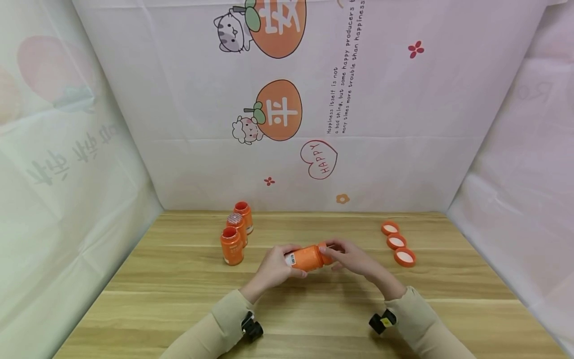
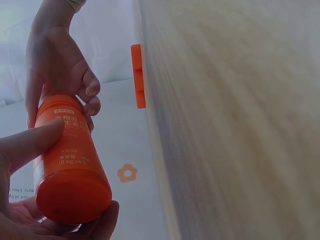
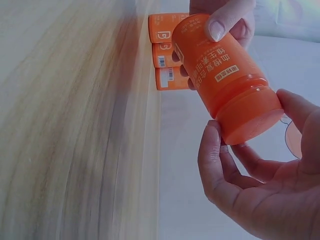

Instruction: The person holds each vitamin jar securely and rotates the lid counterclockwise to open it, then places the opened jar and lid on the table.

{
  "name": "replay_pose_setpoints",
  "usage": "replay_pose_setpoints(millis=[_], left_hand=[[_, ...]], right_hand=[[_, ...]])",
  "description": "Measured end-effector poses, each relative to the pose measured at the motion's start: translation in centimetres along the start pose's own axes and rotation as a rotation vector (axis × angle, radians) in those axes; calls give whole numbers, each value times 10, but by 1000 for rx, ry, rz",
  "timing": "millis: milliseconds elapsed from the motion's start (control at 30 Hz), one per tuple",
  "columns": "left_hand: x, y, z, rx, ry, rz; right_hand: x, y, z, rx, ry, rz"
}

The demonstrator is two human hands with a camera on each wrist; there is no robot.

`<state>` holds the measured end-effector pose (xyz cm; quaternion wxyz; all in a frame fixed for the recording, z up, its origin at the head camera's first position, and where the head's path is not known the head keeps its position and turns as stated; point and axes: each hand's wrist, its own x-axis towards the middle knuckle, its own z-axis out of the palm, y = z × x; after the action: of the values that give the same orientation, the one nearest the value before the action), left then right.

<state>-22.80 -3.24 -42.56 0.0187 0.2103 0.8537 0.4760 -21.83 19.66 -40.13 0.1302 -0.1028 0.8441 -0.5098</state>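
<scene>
An orange supplement bottle point(image 1: 307, 259) lies tilted in mid-air above the table, its base to the left and its orange lid point(image 3: 252, 119) to the right. My left hand point(image 1: 274, 269) grips the bottle's body, with the thumb across the printed label in the left wrist view. Around the lid's rim, the thumb and fingers of my right hand point(image 1: 354, 257) take hold. The right wrist view shows the lid seated on the bottle's neck, with white and gold print on the body.
Left of my hands, three orange bottles without lids stand in a slanting row: a front bottle point(image 1: 231, 247), a middle bottle point(image 1: 237, 229) with a silvery top, and a rear bottle point(image 1: 244, 217). Three orange lids point(image 1: 396, 242) lie white side up at the right. A printed cloth wall point(image 1: 381, 169) rises behind.
</scene>
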Motion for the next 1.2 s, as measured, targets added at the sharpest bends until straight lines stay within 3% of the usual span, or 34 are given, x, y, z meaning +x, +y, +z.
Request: replay_pose_setpoints(millis=[200, 567, 900, 1200], left_hand=[[-1, 1, -1, -11, -2, -17], [-1, 1, -2, -6, -8, -21], [-1, 1, -2, -7, -7, -10], [-1, 1, -2, -9, -6, -5]], right_hand=[[-2, 0, -1, 4, -18, -36], [-2, 4, -7, -6, -80, -186], [-2, 6, -8, -58, -53, -272], [-2, 8, -9, 44, -82, -340]])
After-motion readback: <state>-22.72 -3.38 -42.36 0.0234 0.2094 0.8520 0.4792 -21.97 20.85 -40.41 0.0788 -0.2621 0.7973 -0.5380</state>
